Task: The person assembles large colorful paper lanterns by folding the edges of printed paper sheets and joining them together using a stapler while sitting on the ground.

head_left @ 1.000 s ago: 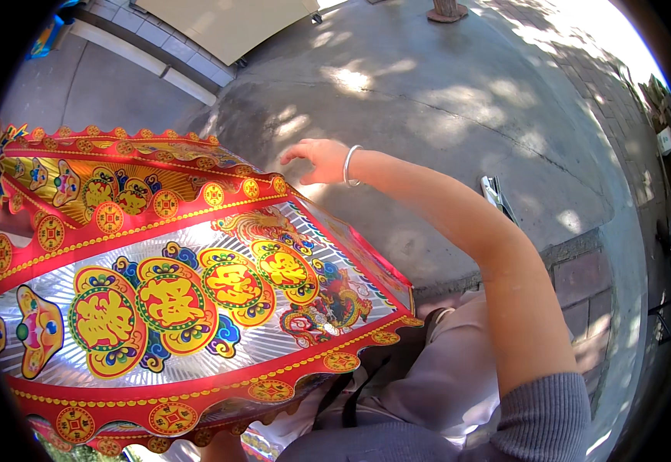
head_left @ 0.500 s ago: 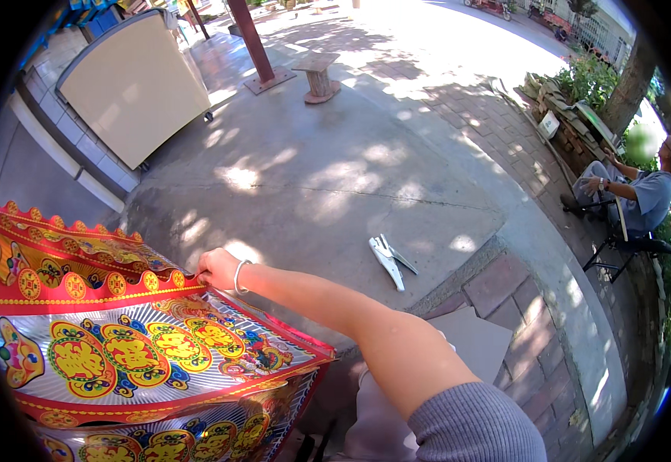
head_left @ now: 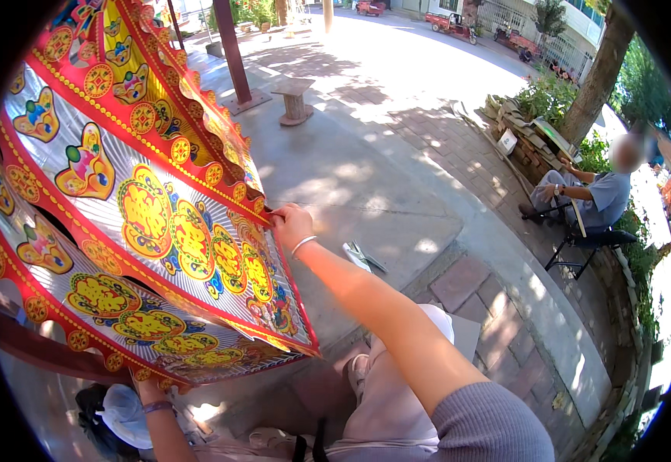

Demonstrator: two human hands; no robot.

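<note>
A large shiny foil banner [head_left: 181, 223], red, silver and gold with printed emblems and scalloped red borders, hangs in several layers at the left. My right hand [head_left: 293, 225], with a pale bangle at the wrist, is closed on the banner's right-hand upper edge. Low at the left, my left hand [head_left: 149, 391] reaches up to the bottom border of the lower layer. The banner hides its fingers, so I cannot see its grip. A white plier-like tool [head_left: 357, 257] with two handles lies on the concrete beyond my right forearm.
A plastic bag [head_left: 124, 416] is beside my left forearm. A grey flat board [head_left: 465, 337] lies by my knee. Farther off stand a dark red post [head_left: 235, 61] and a small stool [head_left: 295, 100]. A person [head_left: 601, 196] sits at the right near stacked wood.
My right hand has moved right and up with the banner's edge, spreading and lifting the layers. My left forearm has come into view below. The view has shifted.
</note>
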